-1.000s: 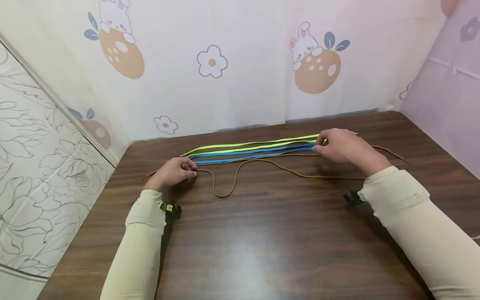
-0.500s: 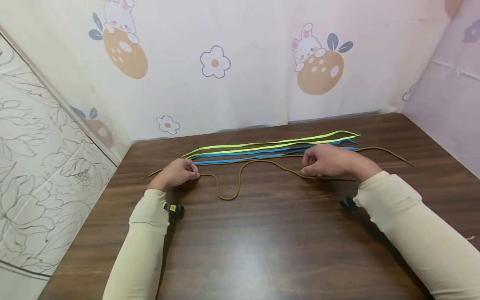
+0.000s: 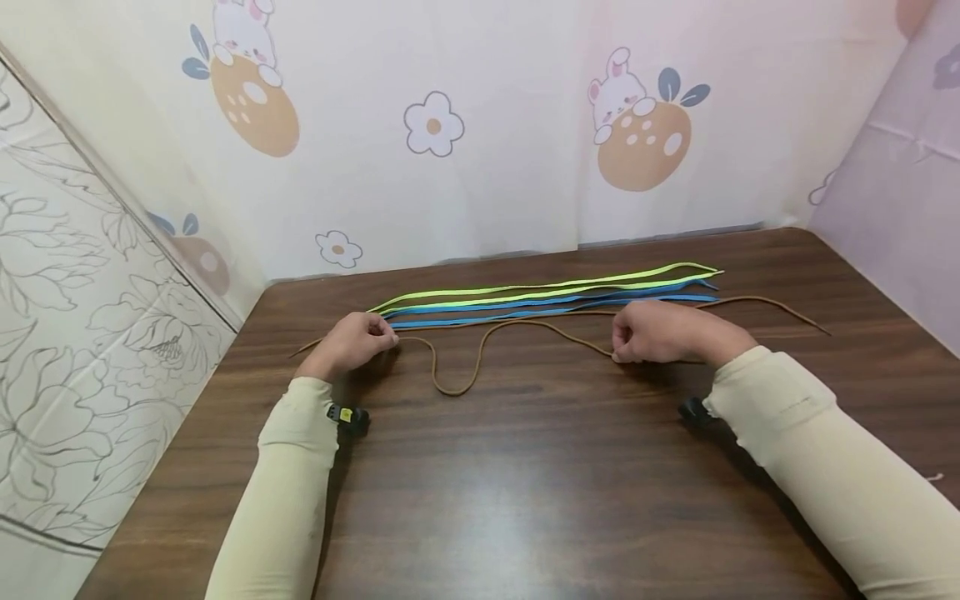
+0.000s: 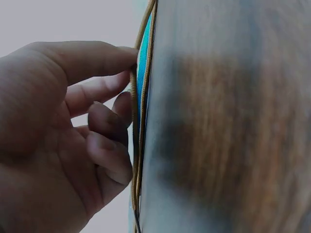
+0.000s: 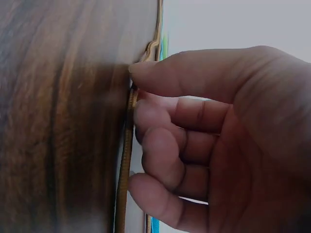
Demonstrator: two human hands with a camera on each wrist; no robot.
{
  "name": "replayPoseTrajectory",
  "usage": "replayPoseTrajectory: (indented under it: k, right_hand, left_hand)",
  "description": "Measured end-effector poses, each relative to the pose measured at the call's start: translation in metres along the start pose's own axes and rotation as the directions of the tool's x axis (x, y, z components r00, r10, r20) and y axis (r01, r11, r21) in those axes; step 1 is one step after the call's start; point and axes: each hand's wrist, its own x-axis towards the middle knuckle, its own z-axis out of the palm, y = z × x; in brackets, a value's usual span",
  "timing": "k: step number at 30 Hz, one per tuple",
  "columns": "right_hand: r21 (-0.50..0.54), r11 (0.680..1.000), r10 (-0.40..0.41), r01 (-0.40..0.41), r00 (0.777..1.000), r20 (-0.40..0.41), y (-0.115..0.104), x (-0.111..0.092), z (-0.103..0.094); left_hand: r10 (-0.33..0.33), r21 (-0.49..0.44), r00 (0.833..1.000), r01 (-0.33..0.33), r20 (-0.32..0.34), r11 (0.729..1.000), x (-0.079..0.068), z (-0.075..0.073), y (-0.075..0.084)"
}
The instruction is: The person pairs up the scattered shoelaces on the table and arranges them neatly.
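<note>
A long brown round shoelace lies doubled across the table, its nearer strand bent into a dip between my hands. My left hand pinches that nearer strand at the left, thumb against forefinger. At the right my right hand pinches the same strand between thumb and fingers, its other fingers curled. In the right wrist view the brown cord runs down past the fingertips. Behind it lie a doubled blue flat lace and a doubled yellow-green flat lace, roughly parallel. Both hands hide short lengths of the laces.
The dark wood table meets a patterned curtain along its back edge. A white panel with line flowers stands at the left. A small pale scrap lies by the right edge.
My right hand has left the blue and yellow-green laces, come nearer and pinched the brown shoelace's nearer strand. My left hand has shifted slightly right. The dip has moved a little.
</note>
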Motion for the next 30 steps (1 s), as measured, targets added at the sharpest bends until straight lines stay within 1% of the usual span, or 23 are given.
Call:
replayPoseTrajectory:
  k: [4, 6, 8, 10, 12, 14, 16, 19, 21, 23, 27, 30]
  right_hand:
    - [-0.022, 0.999, -0.045, 0.045, 0.999, 0.009, 0.001, -0.001, -0.001]
    - [-0.028, 0.998, -0.057, 0.057, 0.998, 0.010, 0.001, -0.002, -0.002]
    - [-0.014, 0.998, -0.058, 0.058, 0.998, 0.001, 0.001, -0.003, -0.003]
    - [0.009, 0.998, -0.060, 0.061, 0.998, -0.033, 0.002, -0.004, -0.004]
    - [0.021, 0.998, -0.064, 0.066, 0.994, -0.091, 0.004, -0.006, -0.006]
    - [0.039, 0.997, -0.053, 0.060, 0.988, -0.148, 0.006, -0.008, -0.008]
    - [0.059, 0.997, -0.039, 0.051, 0.981, -0.189, 0.009, -0.009, -0.009]
    - [0.109, 0.993, -0.014, 0.039, 0.975, -0.220, 0.014, -0.009, -0.010]
    - [0.133, 0.990, -0.005, 0.040, 0.968, -0.250, 0.017, -0.008, -0.009]
    - [0.151, 0.988, 0.009, 0.038, 0.955, -0.298, 0.019, -0.008, -0.009]
    - [0.169, 0.985, 0.037, 0.033, 0.919, -0.393, 0.021, -0.008, -0.010]
    - [0.166, 0.985, 0.036, 0.039, 0.904, -0.427, 0.020, -0.007, -0.010]
  left_hand:
    - [-0.017, -0.032, 1.000, 0.017, -0.012, 0.999, -0.001, -0.001, 0.000]
    - [-0.027, -0.052, 0.999, 0.026, -0.017, 0.998, -0.002, -0.002, 0.000]
    - [-0.040, -0.093, 0.999, 0.039, -0.017, 0.995, -0.004, -0.002, -0.001]
    - [-0.055, -0.148, 0.998, 0.051, -0.019, 0.988, -0.005, -0.001, -0.003]
    - [-0.065, -0.204, 0.997, 0.058, -0.030, 0.977, -0.005, -0.001, -0.006]
    - [-0.069, -0.253, 0.996, 0.053, -0.056, 0.966, -0.004, -0.002, -0.010]
    - [-0.079, -0.292, 0.992, 0.047, -0.099, 0.955, -0.004, -0.003, -0.015]
    - [-0.121, -0.408, 0.982, 0.051, -0.148, 0.912, -0.005, -0.005, -0.024]
    - [-0.161, -0.487, 0.972, 0.059, -0.171, 0.872, -0.006, -0.006, -0.028]
    - [-0.201, -0.557, 0.963, 0.069, -0.180, 0.828, -0.007, -0.007, -0.031]
    - [-0.243, -0.629, 0.949, 0.064, -0.203, 0.775, -0.007, -0.007, -0.035]
    - [-0.261, -0.666, 0.940, 0.051, -0.220, 0.744, -0.006, -0.008, -0.036]
